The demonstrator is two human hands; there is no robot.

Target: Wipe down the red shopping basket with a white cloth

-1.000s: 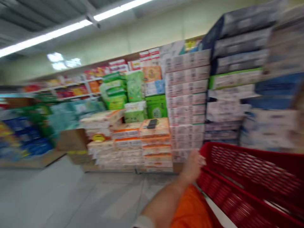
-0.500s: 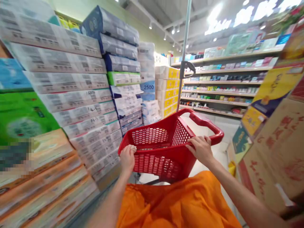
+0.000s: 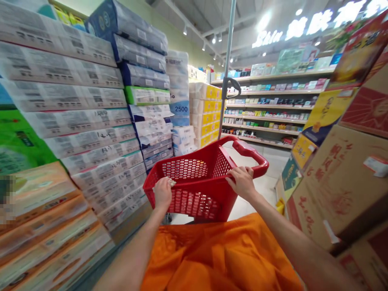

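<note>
A red plastic shopping cart (image 3: 194,202) with perforated sides stands in front of me, its long side toward my body. My left hand (image 3: 163,194) is closed at the rim near the cart's left end. A crumpled whitish cloth or tissue (image 3: 172,183) pokes out from its fingers against the rim. Closer to the push handle (image 3: 257,161), my right hand (image 3: 242,180) grips the top rim, fingers over the edge. What I see of the basket's inside is bare red plastic.
Tall stacks of wrapped tissue packs (image 3: 100,121) rise on the left, with orange cartons (image 3: 69,214) below. Brown cardboard boxes (image 3: 345,178) crowd the right. A metal pole (image 3: 229,44) stands behind the cart, before stocked shelves (image 3: 266,107). Orange clothing (image 3: 218,254) covers my lap.
The view has shifted, so the cart and stacks sit further left in the picture. Both hands stay on the cart's rim. The whitish crumpled piece is still at my left fingers.
</note>
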